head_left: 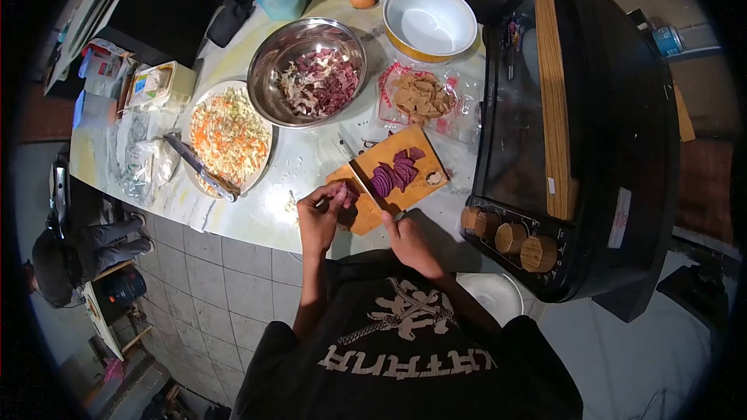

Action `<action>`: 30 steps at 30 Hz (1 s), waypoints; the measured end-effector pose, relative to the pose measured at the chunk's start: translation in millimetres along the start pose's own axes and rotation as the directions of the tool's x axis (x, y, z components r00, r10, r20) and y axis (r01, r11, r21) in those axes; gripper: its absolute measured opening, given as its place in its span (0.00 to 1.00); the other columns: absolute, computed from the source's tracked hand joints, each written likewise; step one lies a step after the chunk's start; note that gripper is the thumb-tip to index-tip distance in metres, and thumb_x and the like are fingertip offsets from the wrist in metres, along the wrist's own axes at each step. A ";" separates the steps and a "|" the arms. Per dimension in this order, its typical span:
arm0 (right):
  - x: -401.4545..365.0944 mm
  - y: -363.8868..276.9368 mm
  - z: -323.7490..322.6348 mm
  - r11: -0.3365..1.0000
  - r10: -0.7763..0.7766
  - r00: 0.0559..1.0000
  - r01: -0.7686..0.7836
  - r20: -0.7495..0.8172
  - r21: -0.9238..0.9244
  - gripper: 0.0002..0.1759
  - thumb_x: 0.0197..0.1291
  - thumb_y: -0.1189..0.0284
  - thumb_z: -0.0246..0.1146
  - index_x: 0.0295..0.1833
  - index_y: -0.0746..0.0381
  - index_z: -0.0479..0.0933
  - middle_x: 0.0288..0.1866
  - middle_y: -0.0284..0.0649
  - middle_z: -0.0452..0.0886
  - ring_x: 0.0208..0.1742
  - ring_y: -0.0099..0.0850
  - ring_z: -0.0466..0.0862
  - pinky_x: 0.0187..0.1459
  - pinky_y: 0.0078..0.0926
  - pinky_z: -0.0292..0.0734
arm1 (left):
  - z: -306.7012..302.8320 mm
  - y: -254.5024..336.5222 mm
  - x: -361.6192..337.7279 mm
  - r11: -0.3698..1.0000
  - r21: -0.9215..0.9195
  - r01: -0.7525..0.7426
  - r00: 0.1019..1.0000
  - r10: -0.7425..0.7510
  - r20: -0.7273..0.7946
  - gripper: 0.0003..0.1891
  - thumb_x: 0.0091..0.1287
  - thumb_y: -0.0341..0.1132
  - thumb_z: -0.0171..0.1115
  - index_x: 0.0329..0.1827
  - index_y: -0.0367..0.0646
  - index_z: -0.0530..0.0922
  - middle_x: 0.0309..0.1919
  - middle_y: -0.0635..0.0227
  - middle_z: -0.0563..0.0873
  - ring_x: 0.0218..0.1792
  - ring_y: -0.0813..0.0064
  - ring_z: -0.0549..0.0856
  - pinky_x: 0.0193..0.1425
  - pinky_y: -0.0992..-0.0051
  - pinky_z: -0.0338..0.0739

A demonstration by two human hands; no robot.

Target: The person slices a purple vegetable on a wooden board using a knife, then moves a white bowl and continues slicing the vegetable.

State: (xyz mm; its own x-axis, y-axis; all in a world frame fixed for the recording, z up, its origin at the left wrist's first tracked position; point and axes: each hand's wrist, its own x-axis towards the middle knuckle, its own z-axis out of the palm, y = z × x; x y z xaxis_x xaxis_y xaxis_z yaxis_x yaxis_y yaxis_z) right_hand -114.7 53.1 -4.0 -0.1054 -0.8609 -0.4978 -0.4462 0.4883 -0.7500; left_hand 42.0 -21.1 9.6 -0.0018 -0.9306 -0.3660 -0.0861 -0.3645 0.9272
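My left hand [320, 216] has its fingers closed around a piece of purple vegetable [348, 196] at the left side of the wooden cutting board [398, 201]. In my right hand [410, 239] is the handle of a kitchen knife [363, 179]. Its blade lies across the board, right beside the held piece. Several thin purple slices [389, 176] lie fanned out on the board, to the right of the blade. A small pale scrap [433, 178] sits near the board's right edge. My fingertips partly hide the held piece.
Beyond the board stand a steel bowl [268, 97] of chopped pieces, a white bowl [429, 19] and a plastic bag [467, 113] with brown slices. Left are a plate [267, 157] of shredded vegetables and another knife [191, 157]. A black oven [615, 148] borders the right. Another person [62, 264] is far left.
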 end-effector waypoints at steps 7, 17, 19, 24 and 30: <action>5.9 10.5 -0.5 0.997 -0.065 0.997 0.066 -0.050 0.030 0.39 0.66 0.47 0.42 0.22 0.75 0.69 0.20 0.63 0.71 0.29 0.60 0.75 0.29 0.48 0.67 | 9.3 5.6 -2.4 0.998 0.006 -0.059 0.995 0.058 0.085 0.08 0.62 0.25 0.60 0.42 0.29 0.79 0.27 0.68 0.82 0.28 0.82 0.78 0.38 0.82 0.74; 8.0 17.9 5.8 0.999 -0.014 1.000 0.014 0.011 0.038 0.40 0.66 0.46 0.41 0.23 0.75 0.71 0.22 0.64 0.73 0.31 0.58 0.78 0.31 0.46 0.70 | 15.7 -0.5 -3.6 0.995 0.092 -0.039 0.997 0.034 0.065 0.08 0.62 0.24 0.60 0.42 0.29 0.80 0.27 0.66 0.83 0.29 0.83 0.80 0.35 0.82 0.75; 5.8 11.4 3.6 0.999 -0.043 0.999 0.044 -0.017 0.030 0.40 0.66 0.46 0.41 0.24 0.75 0.72 0.22 0.63 0.73 0.31 0.58 0.78 0.31 0.46 0.70 | 17.0 -1.9 -4.0 0.996 0.079 -0.047 0.997 0.042 0.060 0.08 0.62 0.25 0.60 0.42 0.29 0.80 0.27 0.66 0.84 0.29 0.83 0.80 0.35 0.83 0.75; 3.1 5.7 -0.5 0.996 -0.068 0.997 0.071 -0.039 0.060 0.39 0.66 0.47 0.41 0.24 0.75 0.71 0.21 0.63 0.72 0.31 0.59 0.77 0.30 0.46 0.70 | 18.4 1.0 -5.6 0.996 0.075 -0.041 0.998 0.037 0.046 0.09 0.61 0.25 0.61 0.42 0.29 0.80 0.27 0.65 0.84 0.28 0.83 0.80 0.35 0.83 0.75; 3.3 6.3 -0.6 0.995 -0.074 0.996 0.078 -0.048 0.069 0.37 0.67 0.48 0.42 0.23 0.75 0.70 0.18 0.61 0.71 0.28 0.58 0.76 0.28 0.46 0.68 | 17.2 -2.0 -5.1 0.997 0.069 -0.028 0.999 0.025 0.046 0.09 0.61 0.25 0.62 0.42 0.29 0.80 0.28 0.64 0.85 0.29 0.82 0.81 0.35 0.82 0.76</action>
State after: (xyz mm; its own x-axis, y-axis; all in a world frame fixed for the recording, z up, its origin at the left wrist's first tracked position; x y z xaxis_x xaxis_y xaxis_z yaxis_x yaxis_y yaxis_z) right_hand -118.5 53.2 -10.1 -0.1149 -0.9007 -0.4190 -0.3902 0.4288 -0.8148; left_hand 25.1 -15.1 8.2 -0.0495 -0.9369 -0.3462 -0.1549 -0.3352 0.9293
